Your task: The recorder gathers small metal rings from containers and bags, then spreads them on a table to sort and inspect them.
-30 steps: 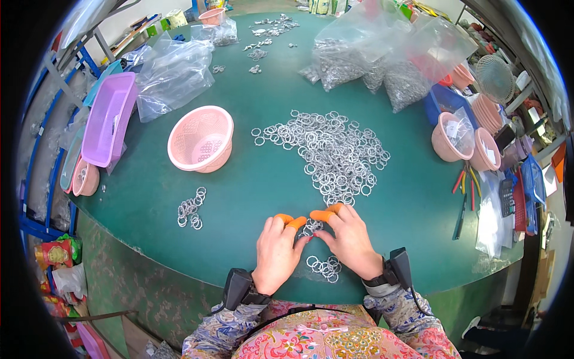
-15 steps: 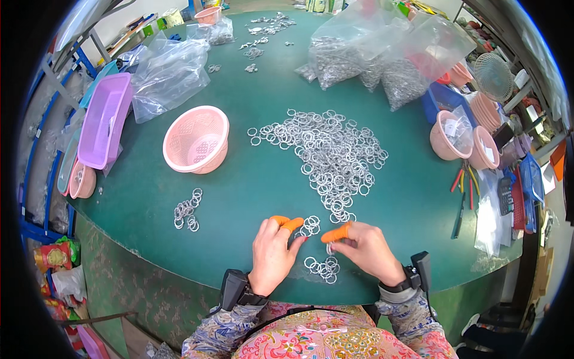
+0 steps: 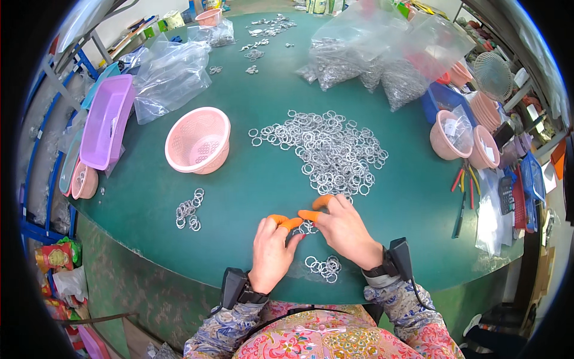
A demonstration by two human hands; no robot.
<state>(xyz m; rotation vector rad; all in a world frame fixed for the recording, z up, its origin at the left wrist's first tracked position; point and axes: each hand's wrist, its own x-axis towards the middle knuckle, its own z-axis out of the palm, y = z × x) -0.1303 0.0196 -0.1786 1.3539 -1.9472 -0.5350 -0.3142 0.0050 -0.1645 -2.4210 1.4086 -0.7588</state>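
A round green surface [image 3: 251, 179] fills the view, its near edge curving past the person's patterned sleeves. Left of it stand blue racks and a floor cluttered with packets; on the right, stacked pink bowls [image 3: 484, 110], a blue bin and a white fan crowd the rim.

Both hands meet near the near edge. The left hand [image 3: 272, 248] lies knuckles up, fingers curled, with orange rubber caps on thumb and forefinger. The right hand [image 3: 344, 230] wears the same caps, and its capped fingertips pinch toward the left ones over a few linked rings [image 3: 308, 227] lying on the surface between them. The rings there are tiny and partly covered by fingers, so which hand grips them I cannot tell.

A small heap [image 3: 324, 267] of joined rings lies just near of the right hand. The main pile [image 3: 326, 152] of loose metal rings spreads thin and glinting at the middle, just far of the hands. Another cluster [image 3: 188, 209] sits to the left, apart.

A pink perforated basket [image 3: 198, 139] stands left of the pile, round and plastic. A purple tray [image 3: 107, 122] overhangs the left edge. Crumpled clear bags [image 3: 170, 75] lie at the far side, some full of rings. Pliers [image 3: 465, 182] with coloured handles lie at right
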